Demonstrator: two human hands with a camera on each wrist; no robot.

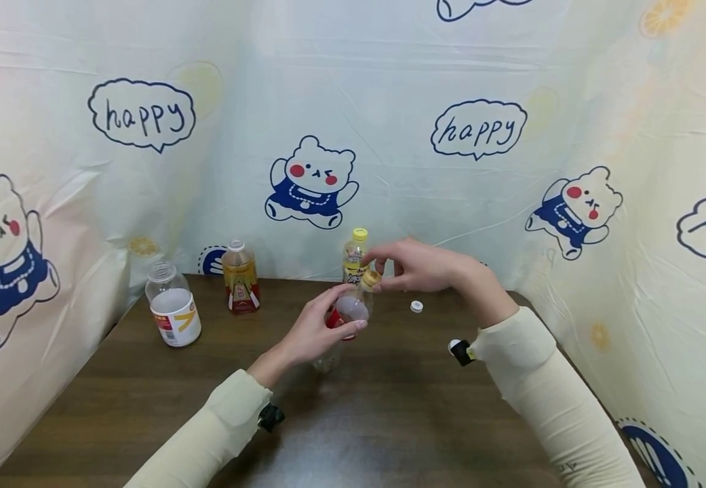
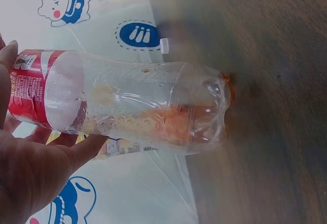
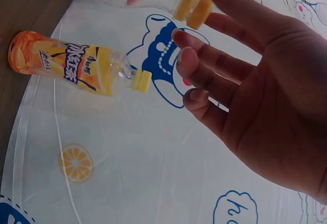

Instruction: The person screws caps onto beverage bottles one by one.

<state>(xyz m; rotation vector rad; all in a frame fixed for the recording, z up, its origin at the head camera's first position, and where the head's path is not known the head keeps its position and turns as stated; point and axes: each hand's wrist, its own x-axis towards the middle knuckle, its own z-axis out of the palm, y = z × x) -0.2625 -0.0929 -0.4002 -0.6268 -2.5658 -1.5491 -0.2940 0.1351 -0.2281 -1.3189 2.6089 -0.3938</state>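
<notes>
My left hand (image 1: 312,329) grips a clear plastic bottle (image 2: 138,101) around its red label. Some droplets cling inside its wall. The bottle leans, with its neck toward my right hand (image 1: 426,264). Thumb and a finger of that hand pinch the orange-yellow cap (image 3: 200,12) at the bottle's mouth, while its other fingers curve loosely beside it. A matching orange-yellow ring sits just below the cap on the neck. Whether the base touches the brown table (image 1: 389,420) is hard to tell.
Behind the hands stands an iced tea bottle (image 3: 71,66) with a yellow cap. To the left are an uncapped bottle (image 1: 241,285) with a red-brown label and a wide uncapped bottle (image 1: 175,318). A white cap (image 1: 416,306) lies on the right, another (image 1: 453,345) near my right wrist.
</notes>
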